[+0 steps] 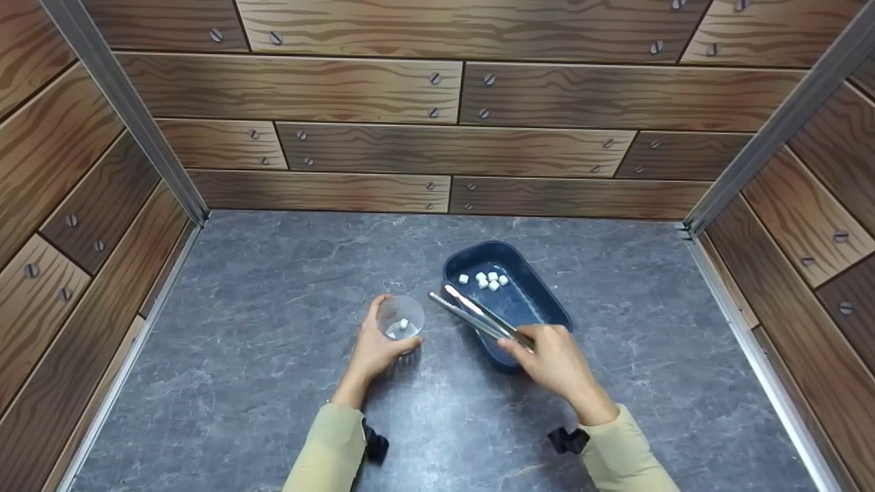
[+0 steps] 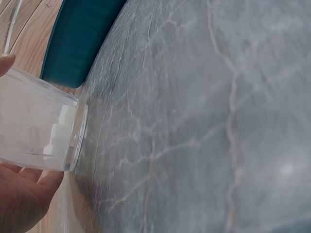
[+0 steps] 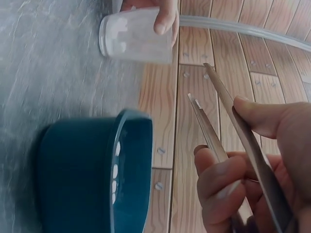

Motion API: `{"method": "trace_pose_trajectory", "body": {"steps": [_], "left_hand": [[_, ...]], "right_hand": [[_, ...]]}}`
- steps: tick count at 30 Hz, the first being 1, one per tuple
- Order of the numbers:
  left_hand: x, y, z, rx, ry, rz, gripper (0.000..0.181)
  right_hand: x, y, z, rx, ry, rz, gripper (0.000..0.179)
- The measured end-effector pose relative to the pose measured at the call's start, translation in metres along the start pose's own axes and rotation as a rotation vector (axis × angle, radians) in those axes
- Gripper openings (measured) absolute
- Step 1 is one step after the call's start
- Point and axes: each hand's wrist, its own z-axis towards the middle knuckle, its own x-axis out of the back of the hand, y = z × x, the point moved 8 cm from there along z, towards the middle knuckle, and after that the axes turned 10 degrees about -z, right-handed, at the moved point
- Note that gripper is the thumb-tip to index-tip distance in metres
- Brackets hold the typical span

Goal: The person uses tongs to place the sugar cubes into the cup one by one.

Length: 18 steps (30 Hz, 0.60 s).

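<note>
My left hand grips a clear plastic cup, its thumb and fingers around opposite sides. Several small white cubes lie at the bottom of the cup, which stands left of the blue tray. My right hand holds metal tongs between thumb and fingers. The tips of the tongs are apart with nothing between them, over the tray's left rim and pointing toward the cup. Inside the tray, several white cubes sit loosely grouped at the far end.
A grey marbled tabletop spreads under everything. Wood-patterned panels wall it in at the back and both sides, with metal strips at the corners. Black wrist mounts sit by both sleeves.
</note>
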Motion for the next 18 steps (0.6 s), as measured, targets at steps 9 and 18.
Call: {"method": "trace_pose_trajectory", "body": {"steps": [9,18], "left_hand": [[0.000,0.000,0.000,0.008,0.000,0.017,0.098],[0.000,0.000,0.000,0.007,-0.006,-0.001,0.099]], "right_hand": [[0.004,0.032,-0.003,-0.132,-0.018,-0.043,0.032],[0.006,0.056,-0.003,-0.212,-0.069,-0.137,0.045]]}}
